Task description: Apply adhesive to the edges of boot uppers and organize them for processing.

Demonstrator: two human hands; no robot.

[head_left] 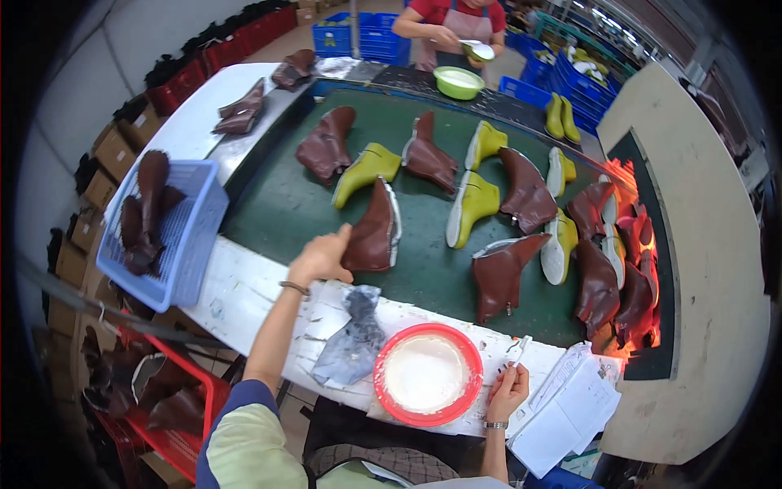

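Note:
My left hand [324,257] reaches onto the green conveyor belt [269,196]. Its thumb and forefinger close on the left edge of a brown boot upper [376,232] with a white rim. At the bench's front edge, my right hand [507,389] pinches a thin white-handled brush [520,352]; its tip is too small to make out clearly. Between my arms stands a red-rimmed bowl [475,383] of white paste. A stained grey cloth [352,338] lies beside the bowl. Close by on the belt are a yellow-green boot last [366,171] and another brown upper [326,147].
More uppers and lasts lead right into a glowing heater opening [639,261]. A blue basket [183,236] of uppers stands left, above a red crate [208,399]. Papers [566,407] lie right of the bowl. Across the belt, a person [456,33] works near a green bowl [459,82].

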